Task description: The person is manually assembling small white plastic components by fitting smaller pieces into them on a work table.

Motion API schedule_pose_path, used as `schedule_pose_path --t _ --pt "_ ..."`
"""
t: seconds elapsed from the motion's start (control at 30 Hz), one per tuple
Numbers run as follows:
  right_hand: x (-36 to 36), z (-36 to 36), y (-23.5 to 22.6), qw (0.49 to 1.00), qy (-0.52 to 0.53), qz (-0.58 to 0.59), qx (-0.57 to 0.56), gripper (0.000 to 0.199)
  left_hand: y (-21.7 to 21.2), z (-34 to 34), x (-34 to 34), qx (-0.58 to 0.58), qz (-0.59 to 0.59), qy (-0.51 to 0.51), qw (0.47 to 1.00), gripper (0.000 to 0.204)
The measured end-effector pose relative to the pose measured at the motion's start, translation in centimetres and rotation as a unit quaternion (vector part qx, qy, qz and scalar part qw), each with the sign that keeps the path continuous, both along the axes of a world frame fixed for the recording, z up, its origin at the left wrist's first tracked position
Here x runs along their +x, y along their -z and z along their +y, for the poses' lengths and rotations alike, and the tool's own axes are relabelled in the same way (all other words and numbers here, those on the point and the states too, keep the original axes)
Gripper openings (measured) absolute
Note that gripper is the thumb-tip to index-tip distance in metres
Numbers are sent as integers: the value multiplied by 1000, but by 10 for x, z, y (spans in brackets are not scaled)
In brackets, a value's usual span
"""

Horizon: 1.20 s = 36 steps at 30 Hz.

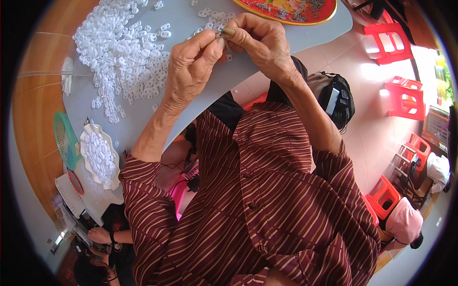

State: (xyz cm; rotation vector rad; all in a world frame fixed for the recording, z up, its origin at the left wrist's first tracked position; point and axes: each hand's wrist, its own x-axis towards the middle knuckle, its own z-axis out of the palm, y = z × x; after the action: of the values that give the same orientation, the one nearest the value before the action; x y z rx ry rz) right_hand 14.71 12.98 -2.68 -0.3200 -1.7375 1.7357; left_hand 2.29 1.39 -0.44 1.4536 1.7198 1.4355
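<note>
My left hand and my right hand meet above a grey table, fingertips pinched together around a small white plastic piece that is mostly hidden between them. A big heap of the same small white plastic pieces lies on the table to the left of my hands. A smaller scatter of pieces lies just beyond my fingers. A red tray with a yellow rim holds several small dark metal parts at the far edge.
A white scalloped dish full of white pieces sits at the table's near left, beside a green basket. Red plastic stools stand on the tiled floor to the right. Other people sit at lower left and lower right.
</note>
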Motion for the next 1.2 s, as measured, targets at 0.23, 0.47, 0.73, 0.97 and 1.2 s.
schedule_pose_path --t 0.23,0.47,0.73,0.97,1.2 --pt "-3 1 2 999 -16 14 -41 24 -12 0 5 -36 -71 -8 997 22" --pt "-1 1 4 1000 -12 23 -15 20 -7 -2 -1 -71 -79 -1 994 23" --pt "-3 -1 5 999 21 6 28 19 1 0 -6 -44 -21 22 999 18" --pt "0 4 2 1000 2 -29 -4 23 -1 1 1 -17 -63 15 998 22" --pt "-5 0 3 995 -12 13 -95 22 -1 1 1 -23 -101 -15 994 25"
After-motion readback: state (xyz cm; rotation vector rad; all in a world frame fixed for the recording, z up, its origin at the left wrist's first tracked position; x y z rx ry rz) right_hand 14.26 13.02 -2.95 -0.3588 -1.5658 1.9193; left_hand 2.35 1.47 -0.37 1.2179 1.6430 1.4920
